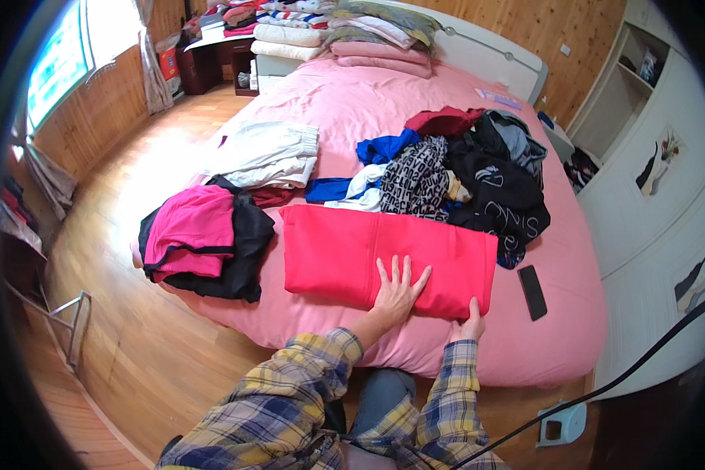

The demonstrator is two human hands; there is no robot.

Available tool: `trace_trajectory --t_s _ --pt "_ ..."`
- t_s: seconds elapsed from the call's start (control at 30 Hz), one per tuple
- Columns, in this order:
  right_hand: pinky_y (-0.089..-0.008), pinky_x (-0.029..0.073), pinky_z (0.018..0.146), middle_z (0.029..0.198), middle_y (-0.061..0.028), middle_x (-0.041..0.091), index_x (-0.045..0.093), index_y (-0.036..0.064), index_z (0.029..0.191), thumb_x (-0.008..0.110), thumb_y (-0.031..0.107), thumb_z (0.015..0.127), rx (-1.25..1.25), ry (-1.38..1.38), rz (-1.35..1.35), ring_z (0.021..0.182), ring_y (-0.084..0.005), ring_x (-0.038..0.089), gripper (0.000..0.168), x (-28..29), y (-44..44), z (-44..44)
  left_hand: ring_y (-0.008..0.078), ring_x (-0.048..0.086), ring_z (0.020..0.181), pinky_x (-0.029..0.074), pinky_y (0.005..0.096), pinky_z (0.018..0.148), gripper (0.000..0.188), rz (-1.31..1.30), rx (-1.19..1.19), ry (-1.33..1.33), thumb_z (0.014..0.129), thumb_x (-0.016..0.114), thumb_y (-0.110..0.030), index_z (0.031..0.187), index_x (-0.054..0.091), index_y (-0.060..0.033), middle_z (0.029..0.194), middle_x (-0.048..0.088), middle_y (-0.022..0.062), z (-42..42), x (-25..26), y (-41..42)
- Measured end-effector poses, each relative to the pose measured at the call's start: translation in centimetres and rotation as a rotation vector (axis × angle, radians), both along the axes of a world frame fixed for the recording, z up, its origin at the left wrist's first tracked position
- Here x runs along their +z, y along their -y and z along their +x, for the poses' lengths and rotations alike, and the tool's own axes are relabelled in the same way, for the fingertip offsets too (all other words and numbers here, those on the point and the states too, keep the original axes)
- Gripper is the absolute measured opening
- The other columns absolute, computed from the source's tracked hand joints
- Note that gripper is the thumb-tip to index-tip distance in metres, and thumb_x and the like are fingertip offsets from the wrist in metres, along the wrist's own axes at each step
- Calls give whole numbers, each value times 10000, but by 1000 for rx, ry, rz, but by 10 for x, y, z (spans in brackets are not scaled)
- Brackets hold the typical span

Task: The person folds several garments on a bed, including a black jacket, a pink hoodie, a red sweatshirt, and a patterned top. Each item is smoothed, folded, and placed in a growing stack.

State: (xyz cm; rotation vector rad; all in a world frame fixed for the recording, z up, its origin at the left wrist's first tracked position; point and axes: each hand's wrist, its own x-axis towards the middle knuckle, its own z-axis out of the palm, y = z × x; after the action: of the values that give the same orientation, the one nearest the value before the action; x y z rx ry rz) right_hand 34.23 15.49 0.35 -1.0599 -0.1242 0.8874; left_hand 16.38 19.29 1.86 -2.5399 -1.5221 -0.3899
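A bright red garment point(332, 252), folded into a long rectangle, lies across the near part of the bed. My left hand point(396, 291) rests flat on its lower middle with the fingers spread. At the garment's near right corner, my right hand point(471, 322) grips the edge, thumb on top and the other fingers hidden underneath. Just behind the red garment is a jumbled heap of clothes, with a black-and-white lettered garment point(411, 179) and a black printed garment point(499, 194) on it. A pink folded garment point(194, 229) lies on black clothing to the left.
White folded clothes point(270, 155) lie farther back on the pink bedspread point(341, 100). A black smartphone point(532, 292) is right of the red garment. Pillows point(382, 56) are stacked by the headboard point(482, 50). A light plastic stool point(563, 424) and a black cable point(628, 373) are at lower right.
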Motion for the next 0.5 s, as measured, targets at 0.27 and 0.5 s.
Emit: trace_trajectory --t_s 0.27,0.5 --pt "-375 443 908 1174 -116 524 462 12 1197 551 -70 739 -8 150 265 1071 -262 512 473 55 -28 -32 360 534 1029 354 640 862 720 -421 -103 378 734 509 -112 1398 267 -244 1177 529 203 -19 20 -12" --pt "-331 434 878 1107 -133 555 478 5 1172 637 26 711 169 818 382 999 -236 547 488 172 -33 -154 214 595 716 474 335 630 502 -966 -235 1570 748 465 11 1232 445 -124 796 602 87 -65 56 20"
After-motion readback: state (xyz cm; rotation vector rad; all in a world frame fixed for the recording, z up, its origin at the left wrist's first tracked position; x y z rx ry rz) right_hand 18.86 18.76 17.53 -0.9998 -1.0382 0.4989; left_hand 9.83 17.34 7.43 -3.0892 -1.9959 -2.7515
